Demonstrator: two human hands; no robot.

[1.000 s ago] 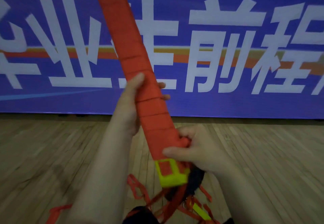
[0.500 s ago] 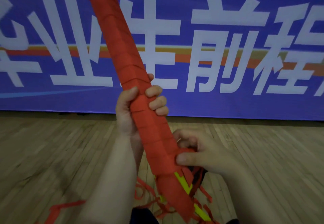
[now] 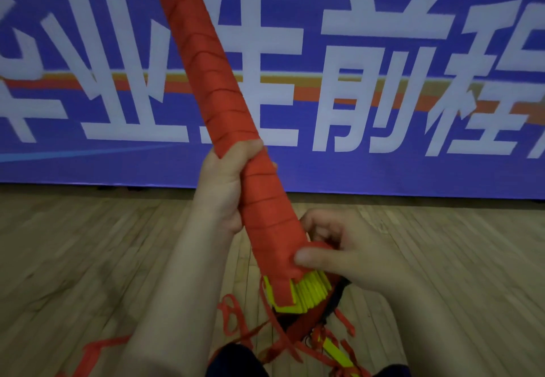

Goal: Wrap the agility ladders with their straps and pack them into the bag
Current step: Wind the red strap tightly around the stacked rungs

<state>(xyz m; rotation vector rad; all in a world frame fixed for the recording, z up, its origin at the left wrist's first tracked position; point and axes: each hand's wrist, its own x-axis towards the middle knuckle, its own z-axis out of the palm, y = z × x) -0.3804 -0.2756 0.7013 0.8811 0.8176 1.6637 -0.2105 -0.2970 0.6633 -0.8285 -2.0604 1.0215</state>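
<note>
blue banner [image 3: 383, 155] along back wall, above wood floor: large white chinese characters, readable 业, 生, 前, 程; characters at left and right edges cut off.

The ladder bundle [image 3: 236, 152] slanted up from near the floor [image 3: 88, 258] toward the banner [image 3: 413, 81] behind it. The left hand [image 3: 227, 187] wrapped its middle; the right hand [image 3: 348, 252], lower and to the right, pinched its lower end. Loose straps [image 3: 233, 317] lay on the floor beneath.
</note>
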